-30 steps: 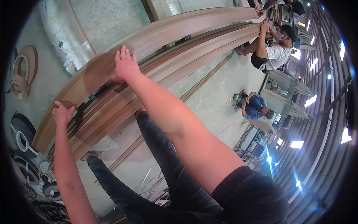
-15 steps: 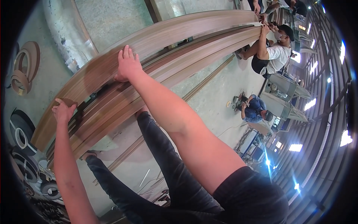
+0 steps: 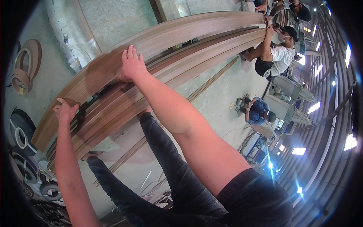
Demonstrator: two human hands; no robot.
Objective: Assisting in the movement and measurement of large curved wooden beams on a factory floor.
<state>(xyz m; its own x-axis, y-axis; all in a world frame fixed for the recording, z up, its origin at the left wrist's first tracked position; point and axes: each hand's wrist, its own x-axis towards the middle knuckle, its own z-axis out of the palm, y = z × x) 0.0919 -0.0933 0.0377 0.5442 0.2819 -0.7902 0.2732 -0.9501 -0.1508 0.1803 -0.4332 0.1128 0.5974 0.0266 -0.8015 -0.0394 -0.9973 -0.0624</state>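
Board (image 3: 181,28) looks unmoved; left hand (image 3: 65,111) and right hand (image 3: 132,66) upon it, grip unclear.

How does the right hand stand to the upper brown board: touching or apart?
Touching. The head view shows the right hand with its fingers laid across the face of the upper brown board, no gap visible.
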